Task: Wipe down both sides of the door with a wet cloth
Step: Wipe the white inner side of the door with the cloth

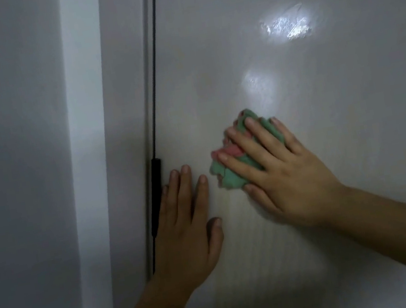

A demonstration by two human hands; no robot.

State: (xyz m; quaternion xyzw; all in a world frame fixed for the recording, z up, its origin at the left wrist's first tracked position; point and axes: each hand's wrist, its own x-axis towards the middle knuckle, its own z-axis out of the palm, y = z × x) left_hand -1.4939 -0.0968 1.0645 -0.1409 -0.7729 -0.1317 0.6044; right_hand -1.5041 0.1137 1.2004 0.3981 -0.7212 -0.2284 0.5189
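**Dim Light, Twin Glare on a Glossy Door**

Dull grey light fell across the door (340, 130), and two white glare patches (285, 25) shone high on its glossy face. Shadow darkened the wall (22, 237) at lower left. Motion blur softened the right hand (279, 168), and wide-angle distortion bowed the door's edge.

Bunched green-and-pink cloth (229, 173) lies pressed flat against the glossy pale door (323, 106).

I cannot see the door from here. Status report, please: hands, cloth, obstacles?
Right hand presses bunched green-and-pink cloth on glossy pale door. Left hand flat on door, fingers straight. Black narrow bar at door edge beside left hand.
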